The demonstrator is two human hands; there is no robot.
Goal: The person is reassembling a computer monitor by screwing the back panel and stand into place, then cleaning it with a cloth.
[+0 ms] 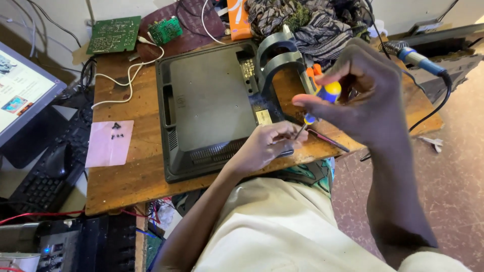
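A dark grey flat monitor (212,95) lies face down on a wooden table (131,171), its stand (276,55) at the far right corner. My right hand (360,95) grips a screwdriver (322,100) with a yellow and blue handle, its thin shaft pointing down toward the monitor's near right corner. My left hand (264,146) rests on that corner, fingers curled around the screwdriver tip. Whether the tip sits in a screw is hidden.
A pink paper (108,143) with several small black screws lies at the table's left. Green circuit boards (115,34) and white wires sit at the back. A soldering iron (416,58), a cloth pile (312,22), a keyboard and mouse (55,161), and a lit screen (20,90) surround.
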